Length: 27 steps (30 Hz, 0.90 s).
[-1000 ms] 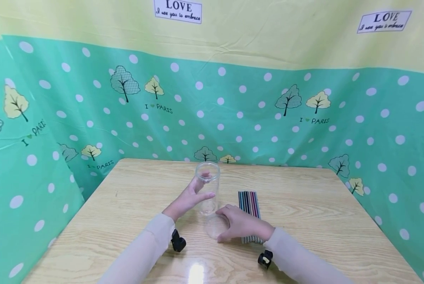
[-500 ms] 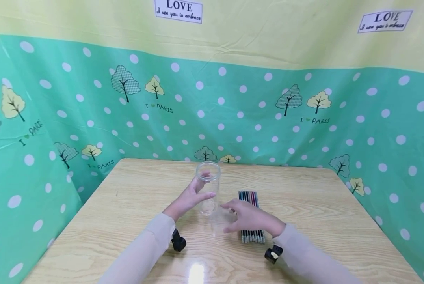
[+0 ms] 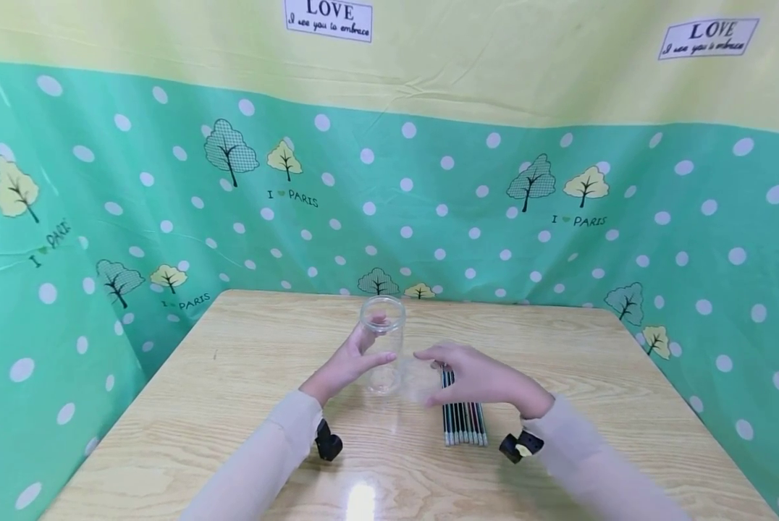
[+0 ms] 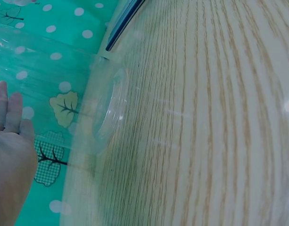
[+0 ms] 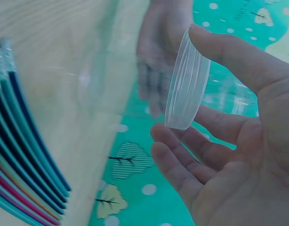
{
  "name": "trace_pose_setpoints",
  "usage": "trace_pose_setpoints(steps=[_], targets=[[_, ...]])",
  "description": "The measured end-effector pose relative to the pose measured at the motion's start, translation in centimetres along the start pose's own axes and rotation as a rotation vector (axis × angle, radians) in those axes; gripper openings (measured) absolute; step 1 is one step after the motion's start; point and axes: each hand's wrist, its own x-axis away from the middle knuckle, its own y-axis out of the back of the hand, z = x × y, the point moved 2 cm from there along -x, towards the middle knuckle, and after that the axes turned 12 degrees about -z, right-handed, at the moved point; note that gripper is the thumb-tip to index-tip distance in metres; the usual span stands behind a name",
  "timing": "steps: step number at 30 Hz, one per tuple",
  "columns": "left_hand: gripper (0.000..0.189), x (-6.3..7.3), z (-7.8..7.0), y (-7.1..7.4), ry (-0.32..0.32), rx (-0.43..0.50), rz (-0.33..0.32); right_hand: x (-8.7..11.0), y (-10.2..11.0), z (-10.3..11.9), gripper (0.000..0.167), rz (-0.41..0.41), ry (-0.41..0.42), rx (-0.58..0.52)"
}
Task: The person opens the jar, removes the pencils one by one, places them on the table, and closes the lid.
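A tall clear jar (image 3: 384, 379) stands upright near the middle of the table with its top uncovered. My left hand (image 3: 345, 364) holds it, thumb across the near side and fingers behind. The left wrist view shows the jar's round base (image 4: 111, 106) and part of the left hand (image 4: 12, 162). In my right hand (image 3: 477, 373), to the right of the jar, is a clear plastic lid (image 5: 187, 82), pinched at its edge between thumb and fingers. Seen from the head, the lid (image 3: 418, 379) is tilted and overlaps the space beside the jar's lower part.
A row of several coloured pencils (image 3: 464, 427) lies on the wooden table (image 3: 285, 333) beneath and beside my right hand, partly hidden by it. Behind the table hangs a green and yellow curtain (image 3: 428, 181) with trees and dots.
My right hand has moved up and to the right, away from the table's front, carrying the lid over towards the pencils. The left hand and the jar stay in place.
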Motion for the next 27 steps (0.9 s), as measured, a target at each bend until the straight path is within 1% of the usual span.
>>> trace_pose_setpoints(steps=[8,16,17,20,27], targets=[[0.086,0.0,-0.1,0.0,0.013,-0.002,0.012,0.0,1.8,0.9,0.075,-0.016,0.025,0.012],[0.078,-0.1,0.0,0.0,0.005,0.002,0.014,-0.2,3.4,2.5,0.075,-0.043,0.030,0.002],[0.077,-0.2,0.0,0.0,0.003,0.003,0.014,-0.3,3.7,2.8,0.074,-0.049,0.027,-0.006],[0.076,-0.2,0.0,0.0,0.000,0.012,0.013,-0.5,4.5,3.4,0.072,-0.082,0.052,-0.003],[0.077,-0.1,-0.2,-0.1,-0.011,0.032,0.016,-1.4,5.5,3.8,0.065,-0.161,0.104,-0.033]])
